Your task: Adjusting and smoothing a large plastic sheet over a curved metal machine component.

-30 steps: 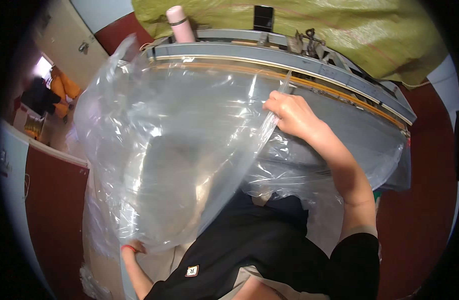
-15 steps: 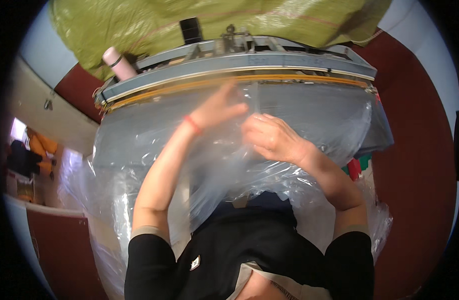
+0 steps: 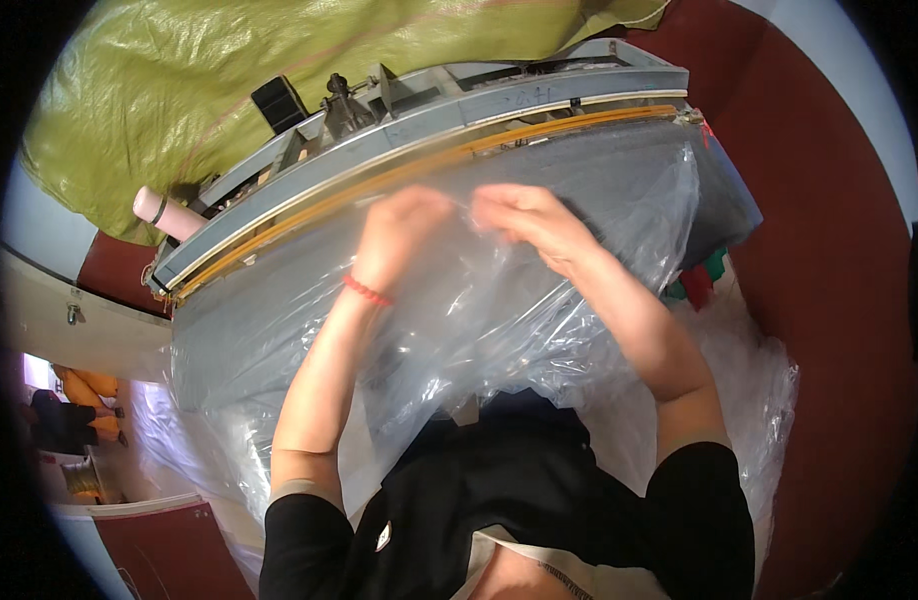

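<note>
Clear plastic film (image 3: 449,330) drapes over the grey work surface (image 3: 619,150) and hangs down toward my body. Above it, both hands are raised close together, with the film drawn up between them. My left hand (image 3: 401,235), with a red beaded band at the wrist, is closed on the film; motion blurs its fingertips. A short gap to its right, my right hand (image 3: 539,225) pinches the film with thumb and fingers pressed together. Exactly where the fingertips grip is smeared.
A long metal-framed machine (image 3: 429,120) with yellow-orange strips (image 3: 379,185) runs along the back. On its frame are a pink bottle (image 3: 169,213) and a black box-like part (image 3: 279,103). A green woven sheet (image 3: 179,90) lies behind. More film (image 3: 739,420) hangs at the right.
My left hand has turned from spread fingers to a closed grip. My right hand has risen slightly, lifting film. The view has swung, so the machine now slants down to the left.
</note>
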### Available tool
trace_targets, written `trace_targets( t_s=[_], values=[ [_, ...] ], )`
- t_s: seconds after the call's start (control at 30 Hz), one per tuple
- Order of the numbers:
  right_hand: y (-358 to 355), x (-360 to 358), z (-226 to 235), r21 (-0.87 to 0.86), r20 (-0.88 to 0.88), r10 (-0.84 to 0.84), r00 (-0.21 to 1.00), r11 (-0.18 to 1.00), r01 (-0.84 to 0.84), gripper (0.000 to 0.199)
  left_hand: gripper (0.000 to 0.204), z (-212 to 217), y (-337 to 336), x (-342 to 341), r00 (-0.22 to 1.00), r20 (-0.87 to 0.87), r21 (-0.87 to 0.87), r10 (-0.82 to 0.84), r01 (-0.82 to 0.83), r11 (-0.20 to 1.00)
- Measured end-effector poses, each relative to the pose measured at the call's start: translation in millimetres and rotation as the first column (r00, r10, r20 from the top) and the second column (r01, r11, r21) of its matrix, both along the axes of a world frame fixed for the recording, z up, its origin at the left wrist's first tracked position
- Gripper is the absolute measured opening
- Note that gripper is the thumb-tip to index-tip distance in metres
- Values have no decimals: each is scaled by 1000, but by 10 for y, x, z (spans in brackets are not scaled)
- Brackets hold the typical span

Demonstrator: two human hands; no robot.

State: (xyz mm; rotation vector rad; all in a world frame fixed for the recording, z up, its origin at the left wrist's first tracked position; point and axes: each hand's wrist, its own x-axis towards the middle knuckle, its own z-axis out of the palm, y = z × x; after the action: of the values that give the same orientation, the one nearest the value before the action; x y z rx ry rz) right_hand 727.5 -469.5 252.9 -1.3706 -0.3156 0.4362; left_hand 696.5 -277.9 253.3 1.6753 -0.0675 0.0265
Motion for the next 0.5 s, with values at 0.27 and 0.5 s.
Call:
trace_targets(
  t_s=[0.27, 0.5],
  values=[
    [-214, 417, -257, -99, 13, -156, 988, 983, 157, 11, 8, -316, 266, 58, 961, -108, 346, -256, 278, 896],
    [-618, 574, -373, -37, 60, -234, 971, 971, 236, 10, 14, -391, 366, 58, 953, -288, 0, -91, 95, 995]
  ],
)
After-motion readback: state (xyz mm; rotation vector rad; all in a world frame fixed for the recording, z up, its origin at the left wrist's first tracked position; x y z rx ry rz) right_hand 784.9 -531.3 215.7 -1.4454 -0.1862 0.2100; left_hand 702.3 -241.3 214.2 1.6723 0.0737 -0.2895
